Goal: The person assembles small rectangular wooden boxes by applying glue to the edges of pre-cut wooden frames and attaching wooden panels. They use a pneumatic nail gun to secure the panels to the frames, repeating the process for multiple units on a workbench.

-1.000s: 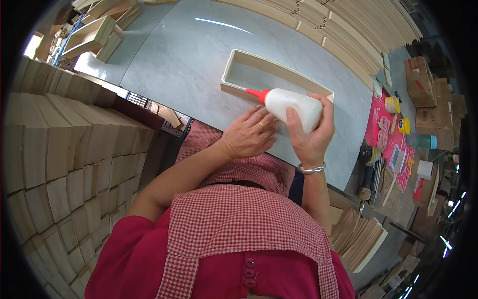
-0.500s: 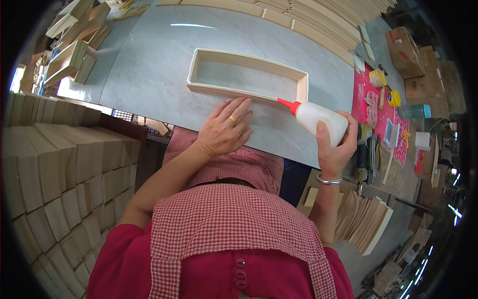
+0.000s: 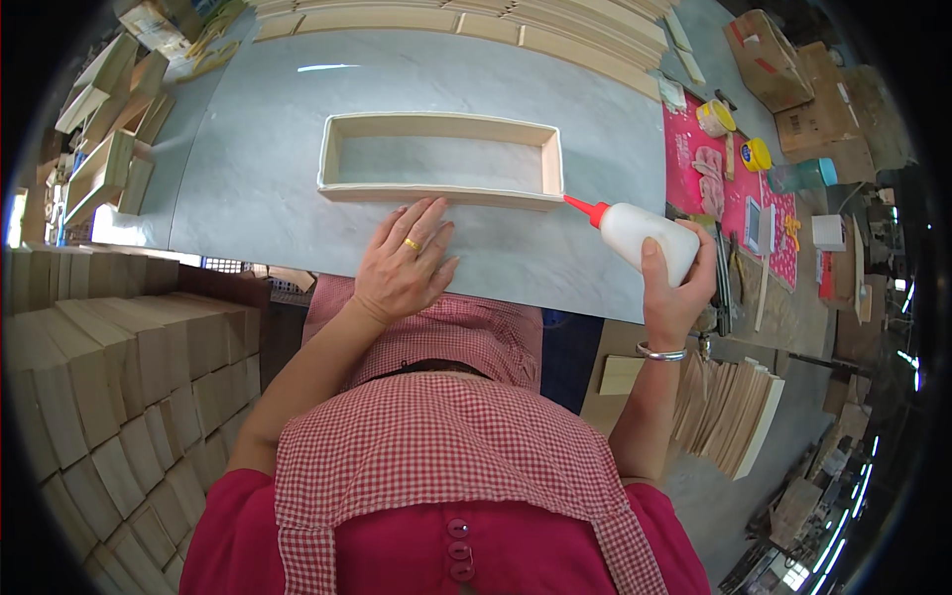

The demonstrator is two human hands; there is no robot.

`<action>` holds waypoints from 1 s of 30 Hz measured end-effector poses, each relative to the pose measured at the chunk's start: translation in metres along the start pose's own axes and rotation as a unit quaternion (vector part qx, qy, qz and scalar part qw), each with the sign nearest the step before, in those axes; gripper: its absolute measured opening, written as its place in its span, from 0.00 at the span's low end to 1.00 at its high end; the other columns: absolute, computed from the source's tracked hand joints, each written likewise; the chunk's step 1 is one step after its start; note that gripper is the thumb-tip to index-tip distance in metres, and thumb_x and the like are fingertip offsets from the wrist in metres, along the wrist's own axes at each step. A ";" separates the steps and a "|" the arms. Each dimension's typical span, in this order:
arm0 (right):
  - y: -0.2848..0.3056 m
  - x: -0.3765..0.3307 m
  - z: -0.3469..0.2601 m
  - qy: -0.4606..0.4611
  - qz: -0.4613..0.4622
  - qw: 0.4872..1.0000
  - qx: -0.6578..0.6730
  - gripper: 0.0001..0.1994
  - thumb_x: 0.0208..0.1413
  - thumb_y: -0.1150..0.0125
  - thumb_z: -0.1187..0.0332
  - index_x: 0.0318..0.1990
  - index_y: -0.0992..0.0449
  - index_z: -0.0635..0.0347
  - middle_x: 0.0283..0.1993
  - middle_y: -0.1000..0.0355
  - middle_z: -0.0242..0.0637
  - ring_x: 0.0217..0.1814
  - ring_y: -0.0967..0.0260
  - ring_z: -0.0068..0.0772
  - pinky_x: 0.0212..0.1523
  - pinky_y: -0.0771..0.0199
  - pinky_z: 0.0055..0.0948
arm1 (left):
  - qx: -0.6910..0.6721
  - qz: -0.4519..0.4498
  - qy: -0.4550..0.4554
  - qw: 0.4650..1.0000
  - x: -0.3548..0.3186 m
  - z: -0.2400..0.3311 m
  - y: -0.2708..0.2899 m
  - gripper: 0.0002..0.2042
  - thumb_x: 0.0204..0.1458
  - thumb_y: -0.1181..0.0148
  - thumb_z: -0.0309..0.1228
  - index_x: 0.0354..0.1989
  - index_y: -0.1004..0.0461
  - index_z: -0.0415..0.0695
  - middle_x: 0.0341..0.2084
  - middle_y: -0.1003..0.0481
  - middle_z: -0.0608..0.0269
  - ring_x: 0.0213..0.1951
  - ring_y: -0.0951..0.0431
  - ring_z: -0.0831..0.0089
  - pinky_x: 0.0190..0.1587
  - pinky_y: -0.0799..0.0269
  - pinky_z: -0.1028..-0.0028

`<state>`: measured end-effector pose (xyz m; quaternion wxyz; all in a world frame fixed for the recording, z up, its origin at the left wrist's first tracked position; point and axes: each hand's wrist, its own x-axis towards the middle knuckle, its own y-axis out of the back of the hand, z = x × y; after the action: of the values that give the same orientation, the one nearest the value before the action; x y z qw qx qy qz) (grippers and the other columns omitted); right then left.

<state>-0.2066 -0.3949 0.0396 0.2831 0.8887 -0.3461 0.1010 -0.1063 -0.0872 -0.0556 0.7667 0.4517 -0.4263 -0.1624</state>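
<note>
Stacks of pale wooden slats (image 3: 476, 15) are lining the far edge of the grey table (image 3: 248, 188), and more wooden box frames (image 3: 104, 129) are piling up off its left end. To the right a pink cloth (image 3: 694, 188) is carrying small yellow tubs (image 3: 716, 117) and other bits too small to make out. Blocks of stacked wood (image 3: 109, 377) are crowding the person's left side, and a fan of thin boards (image 3: 739, 407) is leaning below the table on the right.

Nothing is lying between the hands and the rectangular wooden frame (image 3: 441, 159), which is sitting flat in the middle of the table. The checked apron (image 3: 436, 436) is hiding the person's lap and the near table edge; the far slats are running out of the picture at the top.

The left hand (image 3: 405, 263) is resting palm down, fingers spread wide, on the tabletop, its fingertips reaching the frame's near wall; whether they are touching it is hard to tell. The right hand (image 3: 674, 283) is wrapping around a white glue bottle (image 3: 645, 233), tilting it so the red nozzle is meeting the frame's near right corner.
</note>
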 end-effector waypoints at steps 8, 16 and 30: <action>-0.004 0.073 0.065 0.042 0.138 0.988 -0.059 0.26 0.47 0.27 0.64 0.48 0.34 0.64 0.46 0.34 0.41 0.49 0.34 0.37 0.52 0.31 0.38 | 0.003 0.001 0.004 1.000 0.001 0.002 0.002 0.20 0.50 0.34 0.35 0.50 0.22 0.38 0.62 0.30 0.47 0.63 0.29 0.51 0.63 0.33 0.53; -0.027 0.223 0.153 0.008 0.160 0.960 -0.229 0.31 0.41 0.25 0.59 0.49 0.31 0.69 0.49 0.28 0.55 0.54 0.27 0.52 0.55 0.28 0.45 | 0.009 -0.012 -0.001 1.000 0.006 0.006 0.002 0.19 0.51 0.35 0.32 0.51 0.23 0.38 0.62 0.31 0.45 0.61 0.29 0.45 0.61 0.33 0.51; 0.062 0.235 0.234 -0.217 -0.040 0.896 -0.386 0.17 0.56 0.38 0.56 0.46 0.17 0.56 0.45 0.19 0.49 0.51 0.21 0.51 0.50 0.20 0.45 | 0.057 -0.040 -0.024 0.997 -0.002 0.010 -0.002 0.18 0.62 0.44 0.33 0.57 0.27 0.37 0.65 0.35 0.41 0.63 0.33 0.40 0.62 0.34 0.47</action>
<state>-0.0782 -0.6977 -0.0367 0.5254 0.7226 -0.3746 -0.2478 -0.1155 -0.0924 -0.0559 0.7222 0.5070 -0.4351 -0.1791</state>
